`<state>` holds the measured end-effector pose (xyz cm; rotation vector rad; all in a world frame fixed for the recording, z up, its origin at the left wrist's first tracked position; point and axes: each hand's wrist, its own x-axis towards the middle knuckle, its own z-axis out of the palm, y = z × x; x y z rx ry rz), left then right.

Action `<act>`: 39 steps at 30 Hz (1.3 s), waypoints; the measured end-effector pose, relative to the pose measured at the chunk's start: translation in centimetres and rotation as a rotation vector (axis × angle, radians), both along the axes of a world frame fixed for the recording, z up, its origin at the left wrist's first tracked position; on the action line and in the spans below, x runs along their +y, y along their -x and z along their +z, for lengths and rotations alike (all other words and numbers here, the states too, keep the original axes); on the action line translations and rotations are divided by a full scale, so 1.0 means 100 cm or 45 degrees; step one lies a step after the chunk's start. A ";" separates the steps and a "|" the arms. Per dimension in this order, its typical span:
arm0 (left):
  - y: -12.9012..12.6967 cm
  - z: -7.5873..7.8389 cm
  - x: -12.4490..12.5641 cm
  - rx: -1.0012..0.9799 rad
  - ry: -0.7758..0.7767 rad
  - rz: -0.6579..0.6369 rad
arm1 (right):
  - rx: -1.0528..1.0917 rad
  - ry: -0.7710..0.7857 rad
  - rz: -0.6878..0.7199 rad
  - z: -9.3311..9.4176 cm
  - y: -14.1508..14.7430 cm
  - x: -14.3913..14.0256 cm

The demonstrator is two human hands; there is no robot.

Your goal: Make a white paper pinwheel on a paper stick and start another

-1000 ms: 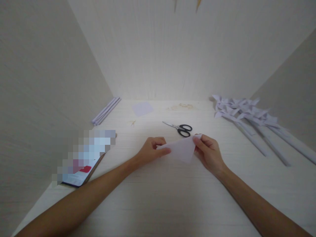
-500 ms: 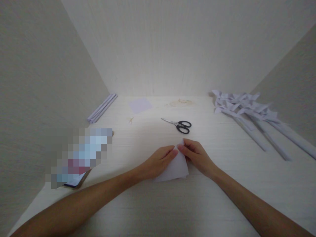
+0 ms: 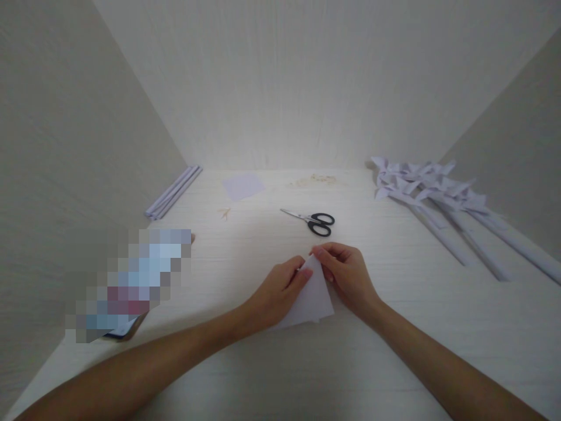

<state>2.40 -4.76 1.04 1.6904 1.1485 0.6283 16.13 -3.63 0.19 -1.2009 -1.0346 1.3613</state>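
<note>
A white paper (image 3: 312, 298), folded into a triangle, lies flat on the counter (image 3: 394, 351) below the scissors (image 3: 313, 221); left hand (image 3: 278, 291) and right hand (image 3: 346, 275) pinch its top corner, fingertips meeting.

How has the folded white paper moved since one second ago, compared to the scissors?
Yes. The folded white paper has come down flat onto the table, nearer the person and further from the scissors. Left hand and right hand press it.

Bare forearms, hands (image 3: 307, 280), no sleeves
</note>
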 end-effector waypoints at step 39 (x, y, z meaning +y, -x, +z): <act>0.001 0.004 -0.004 -0.111 0.074 0.066 | 0.125 0.032 0.101 0.002 0.004 -0.008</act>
